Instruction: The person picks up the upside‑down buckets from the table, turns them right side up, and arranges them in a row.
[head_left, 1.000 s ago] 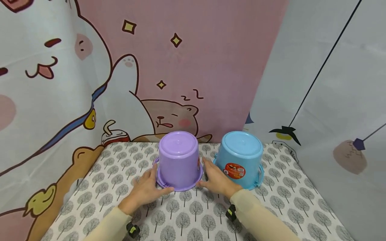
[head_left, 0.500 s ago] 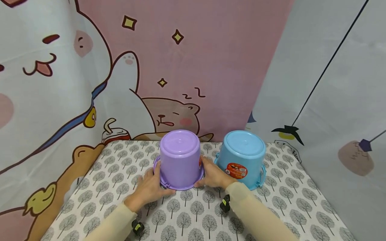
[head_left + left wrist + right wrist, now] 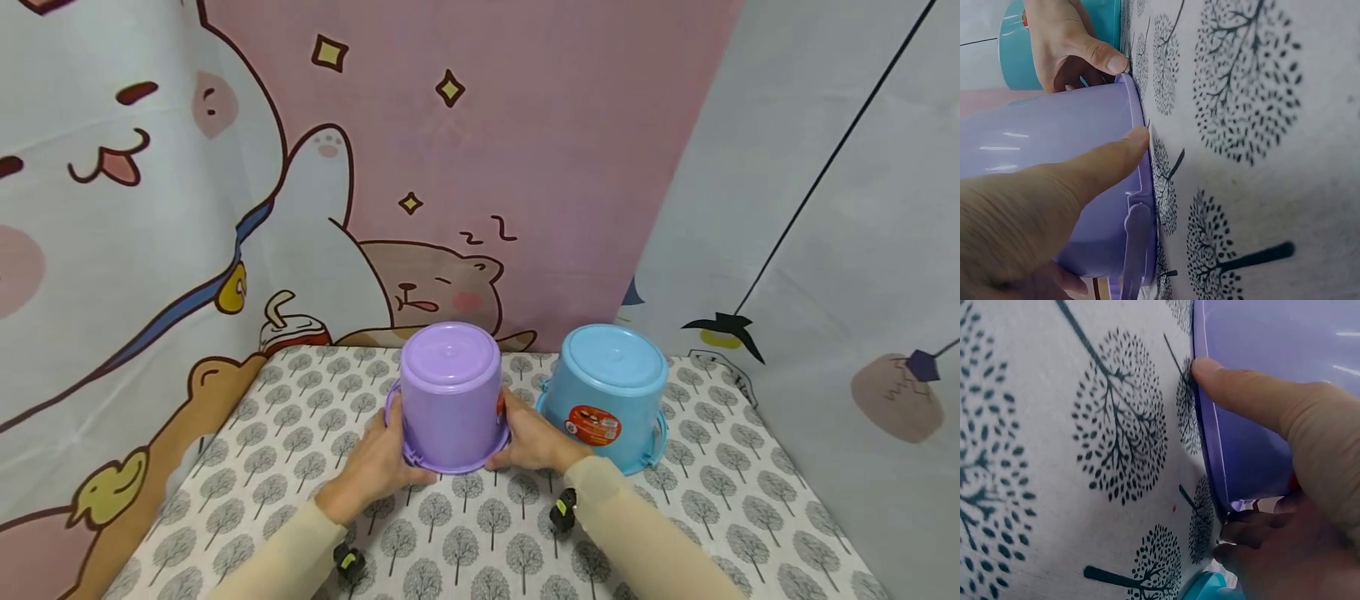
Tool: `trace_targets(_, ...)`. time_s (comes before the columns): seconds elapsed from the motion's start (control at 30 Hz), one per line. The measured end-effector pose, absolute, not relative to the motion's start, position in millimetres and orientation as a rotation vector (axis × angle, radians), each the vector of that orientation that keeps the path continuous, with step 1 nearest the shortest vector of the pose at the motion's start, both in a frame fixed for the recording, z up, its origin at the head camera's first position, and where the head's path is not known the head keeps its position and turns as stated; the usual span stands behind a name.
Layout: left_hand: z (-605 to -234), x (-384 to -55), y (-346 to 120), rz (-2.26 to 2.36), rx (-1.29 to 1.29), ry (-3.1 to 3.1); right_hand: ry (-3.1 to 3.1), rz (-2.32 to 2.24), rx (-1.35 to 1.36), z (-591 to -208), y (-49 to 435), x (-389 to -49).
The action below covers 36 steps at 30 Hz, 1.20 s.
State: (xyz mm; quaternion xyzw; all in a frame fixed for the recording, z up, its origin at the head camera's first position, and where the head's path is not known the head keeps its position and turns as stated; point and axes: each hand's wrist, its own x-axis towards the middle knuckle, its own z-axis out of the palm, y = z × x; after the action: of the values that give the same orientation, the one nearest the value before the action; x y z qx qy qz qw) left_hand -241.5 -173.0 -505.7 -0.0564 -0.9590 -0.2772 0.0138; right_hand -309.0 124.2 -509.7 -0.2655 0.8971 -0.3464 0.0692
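An upside-down purple bucket [image 3: 452, 417] stands on the tree-print tablecloth, base up and rim down. My left hand [image 3: 377, 461] holds its left side, the thumb lying on the rim [image 3: 1134, 100] in the left wrist view. From the other side my right hand [image 3: 534, 437] grips the same bucket; its thumb [image 3: 1241, 387] meets the rim and its fingers [image 3: 1254, 534] curl in low by the cloth. The bucket's purple handle [image 3: 1136, 244] hangs at the left. Just right of my right hand is an upturned blue bucket [image 3: 615, 375] with a red label [image 3: 592, 425].
The tablecloth [image 3: 465, 542] covers the table up to a cartoon-printed backdrop [image 3: 555, 150] behind both buckets. A pale hanging with a lamp drawing [image 3: 896, 396] stands along the right side. The blue bucket's handle [image 3: 660, 437] sticks out at its right.
My left hand has moved right and forward, nearer the purple bucket's side. My right hand has drawn in slightly against it. Both buckets sit a little further right in the head view, as does the backdrop.
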Motion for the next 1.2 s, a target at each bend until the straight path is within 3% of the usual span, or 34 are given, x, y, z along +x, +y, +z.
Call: trace_targets(1.2,-474,-240,-200,-1.130,-0.254,-2.796,2.869,-1.259,-0.658,-481,129,-272)
